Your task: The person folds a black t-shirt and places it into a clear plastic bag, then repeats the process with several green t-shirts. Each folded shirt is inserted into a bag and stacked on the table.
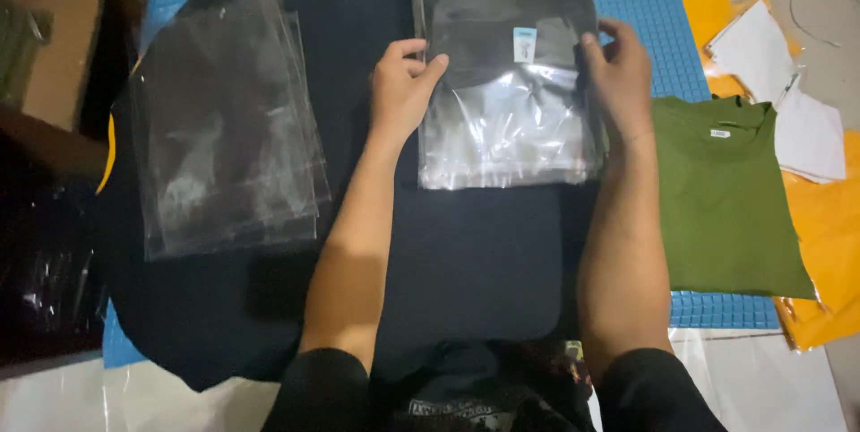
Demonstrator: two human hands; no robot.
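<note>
Black shirt (502,20) sits partly inside the clear bag (506,127); left hand (403,91) and right hand (618,73) each pinch a bag edge, lower bag not yet filled

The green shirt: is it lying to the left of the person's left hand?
No, the green shirt lies flat beside the right hand, at the right of the view.

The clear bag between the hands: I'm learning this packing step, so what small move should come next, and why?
Probably slide the dark folded garment deeper into the clear bag. Left hand and right hand grip its sides, and its lower part looks empty.
</note>
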